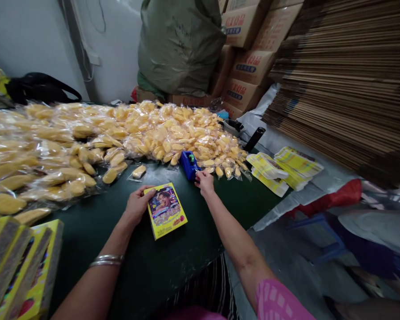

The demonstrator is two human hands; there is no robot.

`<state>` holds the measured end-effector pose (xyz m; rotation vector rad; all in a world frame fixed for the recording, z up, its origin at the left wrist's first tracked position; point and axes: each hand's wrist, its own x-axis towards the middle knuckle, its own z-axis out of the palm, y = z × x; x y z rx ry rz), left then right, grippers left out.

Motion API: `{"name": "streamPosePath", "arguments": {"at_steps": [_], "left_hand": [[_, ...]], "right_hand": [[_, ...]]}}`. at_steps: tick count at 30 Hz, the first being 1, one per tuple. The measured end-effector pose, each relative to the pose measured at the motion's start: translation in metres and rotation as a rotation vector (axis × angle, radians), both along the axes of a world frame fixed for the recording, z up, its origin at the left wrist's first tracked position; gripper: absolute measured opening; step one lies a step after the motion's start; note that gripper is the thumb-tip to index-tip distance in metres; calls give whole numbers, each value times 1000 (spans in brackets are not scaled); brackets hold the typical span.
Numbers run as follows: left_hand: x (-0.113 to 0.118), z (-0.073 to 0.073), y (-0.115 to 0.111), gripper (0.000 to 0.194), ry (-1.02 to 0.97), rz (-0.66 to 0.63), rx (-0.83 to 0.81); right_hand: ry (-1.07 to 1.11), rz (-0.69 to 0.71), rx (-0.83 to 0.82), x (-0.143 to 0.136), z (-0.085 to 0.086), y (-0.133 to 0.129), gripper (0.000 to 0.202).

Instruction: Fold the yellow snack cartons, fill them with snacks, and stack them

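A flat yellow printed box (167, 211) lies on the dark green table in front of me. My left hand (137, 205) grips its upper left edge, thumb over the front corner. Just beyond the box stands a blue tape dispenser (188, 165) with a small green core. At its near end, the fingers of my right hand (205, 181) are pinched together on the tape end, which is barely visible. One wrapped yellow piece (139, 171) sits apart, close to the box's far edge.
A big heap of clear-wrapped yellow pieces (173, 129) covers the table's far side. Yellow boxes (50, 249) stand at the lower left. Flat yellow packets (270, 169) and a black cylinder (254, 138) lie right. Flattened cardboard (346, 84) is stacked beyond; a person sits at right.
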<state>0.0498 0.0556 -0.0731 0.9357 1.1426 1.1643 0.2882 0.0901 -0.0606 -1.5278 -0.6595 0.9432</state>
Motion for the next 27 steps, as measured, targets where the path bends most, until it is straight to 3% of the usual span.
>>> {"name": "streamPosePath", "arguments": {"at_steps": [9,13,16,20,24,27], "left_hand": [[1,3,-1,51,-18,0,4],[4,15,-4,55,-12,-4,74],[4,33,-11,54,44,-7,182],[9,51,-27,43,170,30,358],[21,54,-44,32,323,25,537],[29,53,-52,26,507,7,715]], "right_hand": [[61,52,-147,7,-8,13,33],[91,46,-153,7,-3,11,34],[133,75,-90,2,9,-7,28],[235,182,108,-17,41,-53,22],[349,392,289,-44,75,-98,29],[441,526,356,-53,81,-110,31]]}}
